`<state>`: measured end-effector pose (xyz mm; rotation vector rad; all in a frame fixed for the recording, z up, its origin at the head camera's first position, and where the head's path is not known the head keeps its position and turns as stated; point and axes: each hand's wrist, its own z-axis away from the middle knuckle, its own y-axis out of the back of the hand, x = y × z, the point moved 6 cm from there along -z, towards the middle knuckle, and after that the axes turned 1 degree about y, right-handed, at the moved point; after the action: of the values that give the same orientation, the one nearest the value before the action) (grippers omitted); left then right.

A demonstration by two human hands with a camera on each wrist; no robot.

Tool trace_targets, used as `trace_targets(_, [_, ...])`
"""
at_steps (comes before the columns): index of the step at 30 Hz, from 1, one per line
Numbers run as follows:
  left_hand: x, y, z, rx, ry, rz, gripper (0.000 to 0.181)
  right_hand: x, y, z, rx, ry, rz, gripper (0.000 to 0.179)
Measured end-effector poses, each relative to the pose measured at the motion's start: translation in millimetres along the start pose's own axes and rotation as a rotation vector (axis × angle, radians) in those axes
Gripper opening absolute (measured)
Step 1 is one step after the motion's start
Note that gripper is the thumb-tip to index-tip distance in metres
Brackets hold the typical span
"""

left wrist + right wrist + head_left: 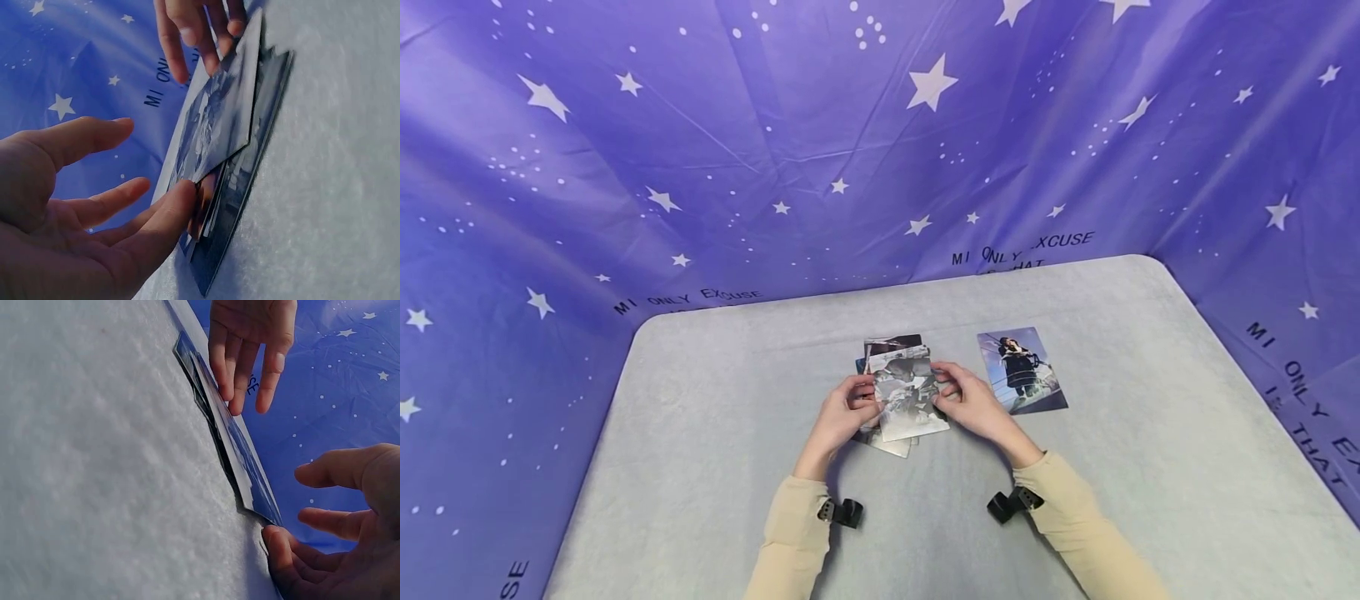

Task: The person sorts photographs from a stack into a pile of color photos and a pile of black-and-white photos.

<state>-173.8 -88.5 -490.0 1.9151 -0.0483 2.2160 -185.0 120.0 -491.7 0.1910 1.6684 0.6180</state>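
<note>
A grey-and-white photo print [913, 408] lies on top of a small, uneven stack of photo prints [892, 343]. At its left side is my left hand [846, 412], and in the left wrist view one fingertip of that hand [119, 219] touches the stack's edge. My right hand [973, 404] is at the opposite side; in the right wrist view a fingertip of that hand [337, 531] touches the corner of the prints. Both hands have loosely bent, spread fingers, and neither visibly pinches a print. Fingertips partly cover the top print's side edges.
To the right of the stack, a single colour photo print [1022, 371] showing a dark-dressed figure lies flat on the grey cloth-covered table [700, 467]. A purple curtain with stars [820, 125] hangs behind and beside the table. Black wrist cameras [850, 512] sit on both sleeves.
</note>
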Motion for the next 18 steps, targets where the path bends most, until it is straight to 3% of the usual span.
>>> trace_targets(9, [-10.1,0.0,-2.3,0.016,0.060,0.142,0.050,1.1,-2.8,1.5,0.032,-0.025,-0.014,0.053])
trace_targets(18, [-12.4,-0.9,-3.1,0.006,0.073,0.219,0.051,1.4,-4.1,0.8,0.058,-0.070,-0.038,0.053])
